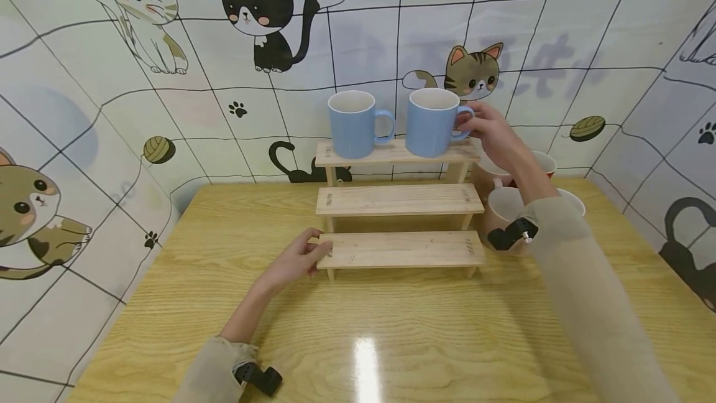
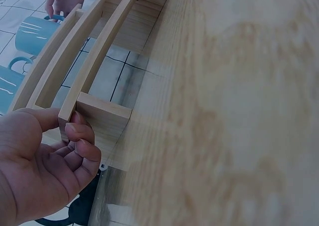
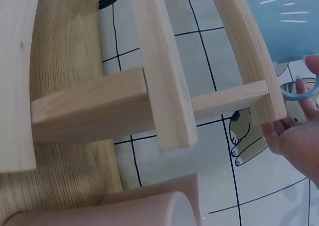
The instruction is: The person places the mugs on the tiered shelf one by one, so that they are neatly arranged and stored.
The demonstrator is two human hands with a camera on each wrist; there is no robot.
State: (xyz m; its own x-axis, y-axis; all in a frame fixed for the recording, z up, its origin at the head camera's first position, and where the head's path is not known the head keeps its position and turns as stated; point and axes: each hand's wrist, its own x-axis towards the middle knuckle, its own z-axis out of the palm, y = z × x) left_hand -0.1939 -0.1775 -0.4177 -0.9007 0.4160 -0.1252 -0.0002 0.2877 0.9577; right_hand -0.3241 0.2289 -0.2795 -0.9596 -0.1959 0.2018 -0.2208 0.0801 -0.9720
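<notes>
A three-step wooden rack (image 1: 399, 199) stands on the table, with two light-blue mugs on its top board. The left mug (image 1: 351, 129) has its handle facing right, and no hand touches it. At the right mug (image 1: 429, 126), my right hand (image 1: 495, 132) grips the handle; in the right wrist view its fingers pass through the handle of the blue mug (image 3: 286, 24), close to the end of the top board. My left hand (image 2: 45, 161) pinches the left end of the lowest board (image 1: 399, 249) between thumb and curled fingers.
Several more mugs, including a pale pink mug (image 1: 500, 210), stand close together right of the rack, partly hidden by my right forearm. A cat-print cloth (image 1: 369, 48) hangs behind and beside the wooden table (image 1: 240, 235). Each wrist carries a small black camera.
</notes>
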